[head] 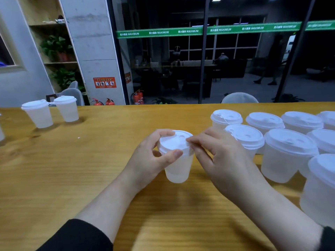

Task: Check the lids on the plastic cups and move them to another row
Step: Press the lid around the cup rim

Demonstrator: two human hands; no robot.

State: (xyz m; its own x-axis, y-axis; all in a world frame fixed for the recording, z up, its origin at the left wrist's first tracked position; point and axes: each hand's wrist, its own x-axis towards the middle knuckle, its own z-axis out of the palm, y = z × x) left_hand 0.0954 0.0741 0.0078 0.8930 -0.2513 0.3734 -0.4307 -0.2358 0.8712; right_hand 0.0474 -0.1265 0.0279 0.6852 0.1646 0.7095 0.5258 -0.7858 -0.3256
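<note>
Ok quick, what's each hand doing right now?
Left hand: gripping the cup by its lid.
Right hand: pinching the lid's edge.

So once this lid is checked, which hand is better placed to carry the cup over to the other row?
Probably the left. The left hand already grips the cup at its rim and is nearer the two lidded cups at far left. The right hand only pinches the lid edge.
</note>
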